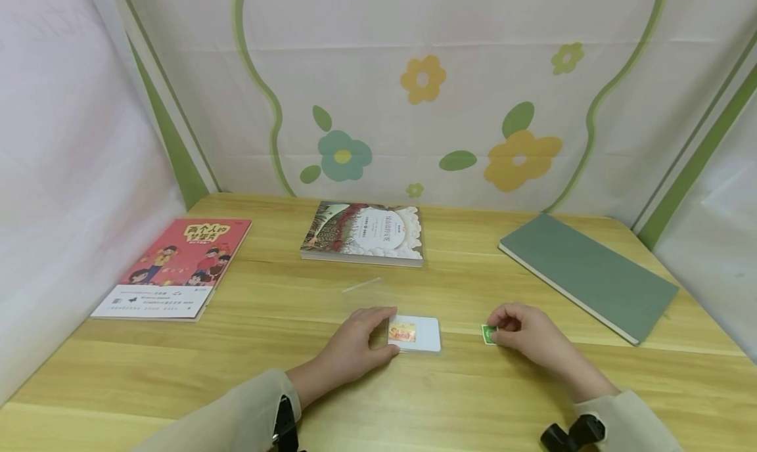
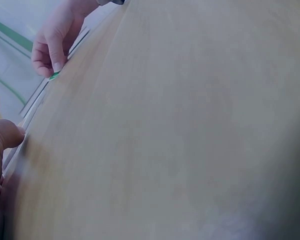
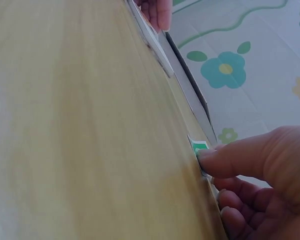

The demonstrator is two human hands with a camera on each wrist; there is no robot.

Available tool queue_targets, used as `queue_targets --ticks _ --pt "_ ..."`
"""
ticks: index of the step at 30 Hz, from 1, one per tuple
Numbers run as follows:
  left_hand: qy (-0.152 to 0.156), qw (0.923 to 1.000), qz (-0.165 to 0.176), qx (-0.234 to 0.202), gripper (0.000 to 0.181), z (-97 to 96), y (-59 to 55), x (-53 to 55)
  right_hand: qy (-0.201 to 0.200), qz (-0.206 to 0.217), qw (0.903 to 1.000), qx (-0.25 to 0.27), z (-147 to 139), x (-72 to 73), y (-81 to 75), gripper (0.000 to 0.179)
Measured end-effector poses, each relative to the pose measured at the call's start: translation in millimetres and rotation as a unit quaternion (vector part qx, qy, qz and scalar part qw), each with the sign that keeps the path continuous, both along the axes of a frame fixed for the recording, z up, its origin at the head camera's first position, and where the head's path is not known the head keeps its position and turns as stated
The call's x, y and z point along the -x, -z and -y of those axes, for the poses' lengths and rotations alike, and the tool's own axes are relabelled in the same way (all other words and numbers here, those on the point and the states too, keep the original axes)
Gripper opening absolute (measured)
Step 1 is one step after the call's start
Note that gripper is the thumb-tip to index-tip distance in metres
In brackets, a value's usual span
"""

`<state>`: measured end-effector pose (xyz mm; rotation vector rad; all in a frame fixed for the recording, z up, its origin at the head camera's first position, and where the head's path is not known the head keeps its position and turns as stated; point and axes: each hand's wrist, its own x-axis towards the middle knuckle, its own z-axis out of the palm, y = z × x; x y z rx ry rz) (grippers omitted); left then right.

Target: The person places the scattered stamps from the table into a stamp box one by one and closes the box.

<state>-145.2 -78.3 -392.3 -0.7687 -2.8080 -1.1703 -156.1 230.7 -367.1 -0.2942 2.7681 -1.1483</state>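
Note:
In the head view my left hand [image 1: 357, 343] holds a small white card stack [image 1: 428, 334] at its left end, fingers at the far edge and thumb at the near edge. A gold and red stamp [image 1: 403, 332] lies on the card's left part. To the right, my right hand [image 1: 529, 334] pinches a small green stamp with a white border [image 1: 488, 334] between thumb and fingers, low over the table. In the right wrist view the thumb covers part of the green stamp [image 3: 199, 146].
A clear plastic sleeve [image 1: 367, 297] lies just behind the left hand. On the wooden table [image 1: 449, 406] are a red picture book [image 1: 171, 261] at left, a patterned book [image 1: 363, 234] at the back and a green hardcover book [image 1: 585, 274] at right. Flowered cloth [image 1: 367, 77] stands behind.

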Motion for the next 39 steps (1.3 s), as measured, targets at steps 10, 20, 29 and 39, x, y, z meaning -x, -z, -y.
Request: queue_targets --ticks 10,20,29,39 --pt "0.001 1.0000 0.001 -0.001 0.058 -0.1 -0.4 -0.2 -0.005 -0.021 0.9998 -0.006 2.0 -0.2 1.2 0.012" --pt "0.000 1.0000 0.002 0.002 0.057 -0.3 -0.2 0.2 0.013 0.005 0.9997 0.019 5.2 -1.7 -2.9 0.007" --pt "0.000 1.0000 -0.003 0.004 0.057 -0.4 0.1 1.0 0.014 0.088 0.9836 0.157 12.5 4.1 -2.3 0.025" --pt "-0.004 0.9999 0.003 0.009 0.057 -1.1 -1.2 -0.6 0.010 0.113 0.9764 0.184 27.1 7.4 -7.0 0.027"
